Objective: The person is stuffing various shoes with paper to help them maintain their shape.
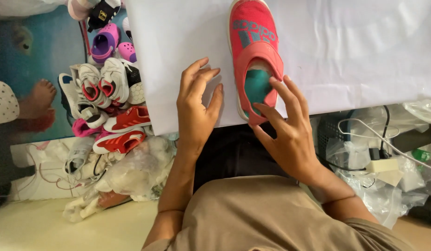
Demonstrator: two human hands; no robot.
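- The right hand has its fingers spread wide and gently curved; the fingertips rest on the heel end of a coral-pink slip-on shoe, around its opening, touching rather than gripping it.
- The left hand is also open, with its fingers loosely fanned and bent. It sits just left of the shoe, over the white sheet; whether the fingertips press on the sheet I cannot tell, and it holds nothing.
- The shoe lies between the two hands, toe pointing away from the fingers and heel at the near edge of the bench. Its upper is a knitted mesh with a smooth band across the instep, a teal lining inside and a pale sole edge.
- The bench is covered by a smooth white sheet with faint creases.
- Well to the left of the left fingers, down on the floor, is a heap of small shoes: white trainers with pink trim, red ones, and purple and pink moulded clogs.
- Below that heap lie crumpled clear plastic bags.
- To the right of the right fingers, under the bench edge, are more clear bags and white cables.
- A bare foot of another person stands far left on a blue floor.
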